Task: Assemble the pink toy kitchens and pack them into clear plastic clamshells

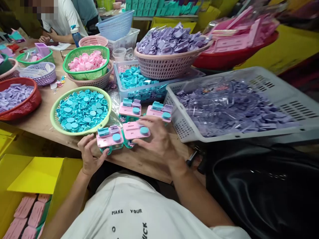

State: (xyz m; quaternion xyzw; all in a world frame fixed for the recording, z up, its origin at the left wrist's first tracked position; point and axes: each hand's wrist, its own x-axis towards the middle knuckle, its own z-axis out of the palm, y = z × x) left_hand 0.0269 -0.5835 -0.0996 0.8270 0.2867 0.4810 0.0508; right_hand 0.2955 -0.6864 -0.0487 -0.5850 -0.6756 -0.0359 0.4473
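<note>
Several small plastic toy bodies with pink tops and teal undersides stand together at the table's front edge. My left hand (89,155) grips the nearest-left toy body (107,141) between thumb and fingers; it carries blue and purple tabs and a round blue button. Around the right side of a second toy body (133,130) curl the fingers and thumb of my right hand (158,136). That one has a blue button but no tabs showing on top. Behind them are a third toy body (128,111) and a fourth one (156,114), both with tabs and buttons.
A yellow-green basket (53,114) of blue round buttons stands left of the toys. Behind is a blue bin (122,94) of blue pieces; at right, a grey crate (184,127) of purple pieces. A yellow carton (37,172) sits lower left. Another person (63,20) sits across the table.
</note>
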